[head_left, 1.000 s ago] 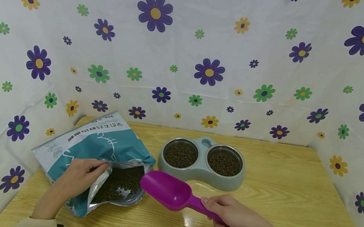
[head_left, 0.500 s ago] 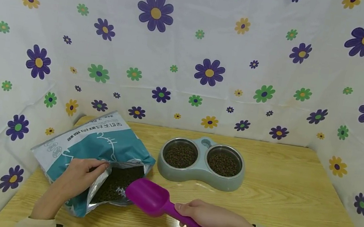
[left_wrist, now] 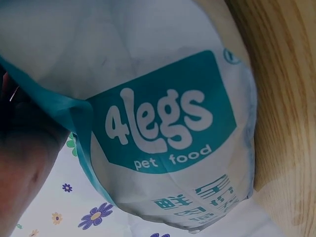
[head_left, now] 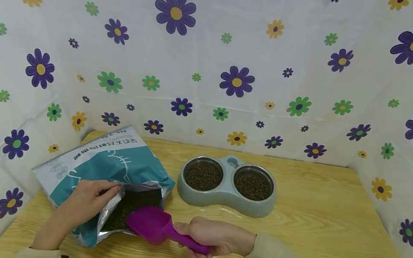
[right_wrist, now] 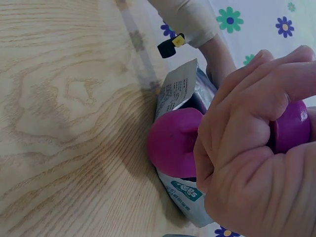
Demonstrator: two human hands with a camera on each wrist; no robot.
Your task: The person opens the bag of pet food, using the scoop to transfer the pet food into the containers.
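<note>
A teal and white pet food bag (head_left: 109, 164) lies on its side at the left, its mouth facing the front right, with brown kibble (head_left: 120, 213) inside. My left hand (head_left: 87, 200) pinches the upper edge of that mouth between thumb and fingers. In the left wrist view the bag's side reads "4Legs pet food" (left_wrist: 163, 123). My right hand (head_left: 212, 237) grips the handle of a magenta scoop (head_left: 150, 224), whose tip is in the bag's opening. In the right wrist view curled fingers (right_wrist: 252, 103) wrap the handle, and the scoop's rounded back end (right_wrist: 173, 143) shows before the bag.
A blue-grey double pet bowl (head_left: 225, 196) stands behind the scoop, right of the bag. Both steel bowls contain kibble (head_left: 204, 177). Wood-grain table (head_left: 320, 212) extends to the right, and a flower-print cloth (head_left: 207, 56) hangs behind and at both sides.
My right hand has moved left and slightly toward the bag, carrying the scoop from beside the mouth into the opening. The left hand keeps its pinch on the bag's edge.
</note>
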